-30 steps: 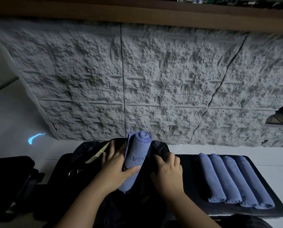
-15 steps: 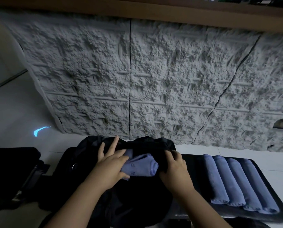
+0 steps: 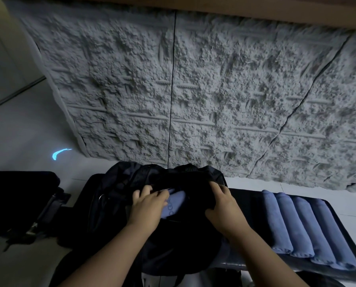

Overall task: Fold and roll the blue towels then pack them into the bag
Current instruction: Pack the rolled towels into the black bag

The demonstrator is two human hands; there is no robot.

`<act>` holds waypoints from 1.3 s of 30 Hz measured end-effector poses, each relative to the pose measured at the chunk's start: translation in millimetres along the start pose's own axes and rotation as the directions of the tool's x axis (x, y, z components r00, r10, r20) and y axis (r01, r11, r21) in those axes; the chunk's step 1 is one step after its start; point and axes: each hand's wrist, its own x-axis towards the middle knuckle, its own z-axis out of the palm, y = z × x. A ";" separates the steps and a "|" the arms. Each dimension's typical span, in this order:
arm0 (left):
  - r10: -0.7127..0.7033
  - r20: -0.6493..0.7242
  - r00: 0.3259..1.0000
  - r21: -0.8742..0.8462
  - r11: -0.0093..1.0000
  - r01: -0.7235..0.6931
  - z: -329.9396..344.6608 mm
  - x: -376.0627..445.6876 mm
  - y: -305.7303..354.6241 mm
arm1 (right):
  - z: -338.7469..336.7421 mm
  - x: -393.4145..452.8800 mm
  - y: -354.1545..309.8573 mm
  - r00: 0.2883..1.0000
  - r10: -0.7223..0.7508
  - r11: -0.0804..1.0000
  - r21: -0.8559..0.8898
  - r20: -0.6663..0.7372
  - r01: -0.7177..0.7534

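A black bag (image 3: 181, 241) lies open in front of me on a dark bench. My left hand (image 3: 148, 206) grips a rolled blue towel (image 3: 174, 205) that sits mostly inside the bag's opening; only a short stretch of it shows. My right hand (image 3: 224, 206) clutches the black fabric at the right edge of the opening. Several more rolled blue towels (image 3: 301, 226) lie side by side on the dark bench (image 3: 247, 206) to the right.
A rough grey stone-textured wall (image 3: 193, 90) rises just behind the bag. Pale floor tiles surround the bench, with a small blue light mark (image 3: 60, 153) at the left. Another black bag or case (image 3: 17, 195) lies at the far left.
The rolled towel stood upright above the bag a second ago; my left hand has tipped it over and pushed it down into the opening. My right hand stayed on the bag's edge.
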 end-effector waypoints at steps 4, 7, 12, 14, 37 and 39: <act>-0.005 0.019 1.000 0.049 0.999 0.004 4.9 1.8 0.0 | -0.6 0.7 1.1 1.000 -0.002 1.000 0.005 0.014 0.002; 0.002 0.028 1.000 0.131 0.991 -0.005 3.7 1.4 -3.1 | -1.1 0.9 0.2 1.000 0.000 1.000 0.005 0.019 0.000; -0.023 0.070 0.997 0.315 0.949 -0.001 3.1 -3.5 -3.4 | -5.3 1.5 -0.7 1.000 0.007 1.000 0.014 0.010 -0.007; -0.062 0.141 0.988 0.419 0.908 -0.002 -6.7 -4.7 7.1 | -7.7 1.7 -1.3 1.000 0.004 1.000 0.015 0.014 -0.005; -0.068 0.604 0.794 0.068 0.997 0.034 -5.5 20.9 -7.6 | -14.3 6.8 5.9 0.994 -0.076 0.983 0.159 -0.076 0.087; -0.050 0.612 0.790 0.081 0.997 0.000 -9.1 21.0 -4.9 | -15.4 8.7 7.4 0.994 -0.084 0.982 0.164 -0.068 0.094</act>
